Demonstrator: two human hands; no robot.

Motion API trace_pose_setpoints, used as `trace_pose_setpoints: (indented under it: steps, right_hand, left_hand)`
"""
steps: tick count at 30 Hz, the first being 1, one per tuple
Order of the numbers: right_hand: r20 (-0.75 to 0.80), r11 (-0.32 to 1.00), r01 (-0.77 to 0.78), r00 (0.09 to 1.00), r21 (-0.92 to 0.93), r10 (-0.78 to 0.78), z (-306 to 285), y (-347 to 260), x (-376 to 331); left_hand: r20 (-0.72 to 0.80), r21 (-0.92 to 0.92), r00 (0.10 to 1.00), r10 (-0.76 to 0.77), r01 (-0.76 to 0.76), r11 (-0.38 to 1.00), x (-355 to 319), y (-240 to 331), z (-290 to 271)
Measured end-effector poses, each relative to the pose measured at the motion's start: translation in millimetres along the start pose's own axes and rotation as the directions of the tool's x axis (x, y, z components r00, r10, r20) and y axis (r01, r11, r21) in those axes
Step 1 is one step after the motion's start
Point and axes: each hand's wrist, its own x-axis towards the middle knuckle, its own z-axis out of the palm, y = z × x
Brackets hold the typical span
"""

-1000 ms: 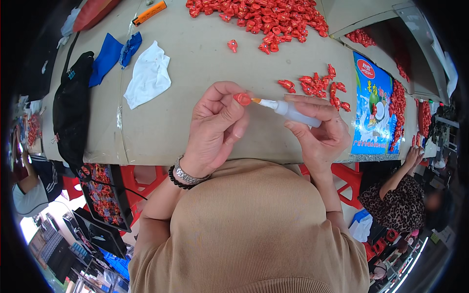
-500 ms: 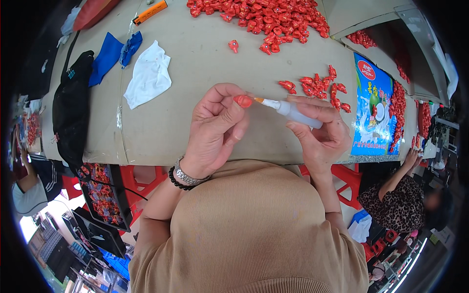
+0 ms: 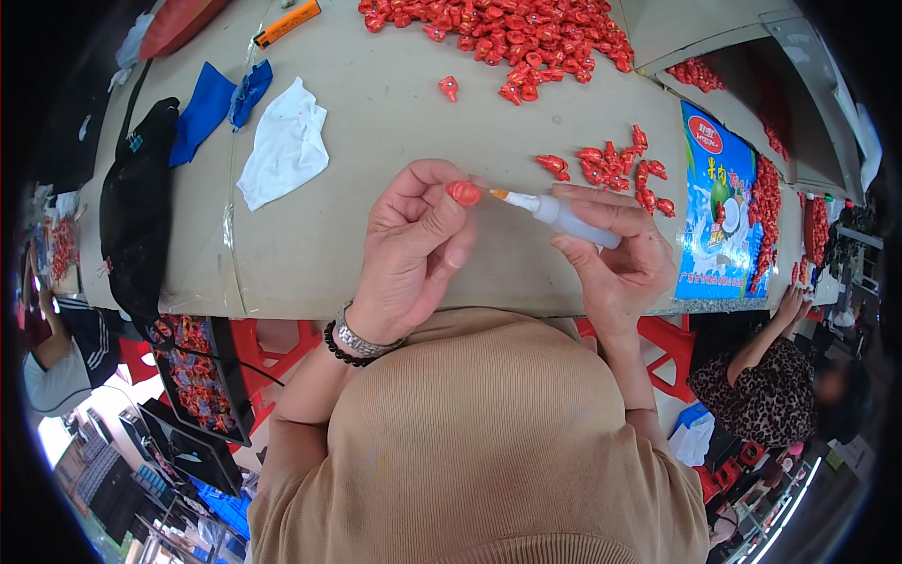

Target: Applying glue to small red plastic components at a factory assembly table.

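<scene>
My left hand [image 3: 418, 240] pinches a small red plastic piece [image 3: 462, 194] between thumb and fingers over the table. My right hand [image 3: 620, 249] is closed around a translucent white squeeze bottle [image 3: 578, 224] with a fine tip. The bottle points left, its orange-brown nozzle [image 3: 500, 194] close beside the red piece; whether the thin tip touches it I cannot tell. Beyond my right hand lies a small group of similar red pieces [image 3: 606, 164]. A single red piece [image 3: 449, 88] lies apart, near the large red pile [image 3: 526, 38] at the far side.
On the left of the table [image 3: 376, 113] are a white cloth [image 3: 285, 146], blue cloth pieces [image 3: 202, 113], a black cloth [image 3: 141, 207] and an orange box-shaped item [image 3: 287, 23]. A blue printed sheet [image 3: 719, 207] lies at right. Another person [image 3: 766, 385] works at far right.
My left hand has shifted very slightly left with the red piece, widening the gap to the nozzle a little. My right hand and the bottle stay almost still.
</scene>
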Motion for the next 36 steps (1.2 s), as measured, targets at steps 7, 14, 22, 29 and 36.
trace_pose_setpoints:
  steps: [7,14,22,29,36]
  right_hand:
    - [-0.011,0.999,-0.006,1.000,0.051,0.006,1,-3,-3]
    - [0.016,0.999,-0.008,1.000,0.035,0.007,3,-4,-4]
    - [0.037,1.000,0.004,0.999,0.016,-0.005,2,-2,-4]
    - [-0.060,0.972,-0.078,0.994,0.221,0.094,0,3,-5]
    - [0.105,0.718,-0.487,0.856,0.498,0.507,10,-1,12]
  left_hand:
    - [0.001,-0.007,1.000,0.026,-0.026,1.000,1,-2,-3]
    - [0.009,-0.027,1.000,0.025,-0.025,0.999,0,-1,-3]
    - [0.006,-0.032,1.000,0.019,-0.019,0.999,0,-1,-3]
    - [-0.003,-0.029,1.000,0.020,-0.020,0.999,0,-1,-4]
    - [-0.065,-0.041,0.989,0.131,-0.134,0.990,3,20,-12]
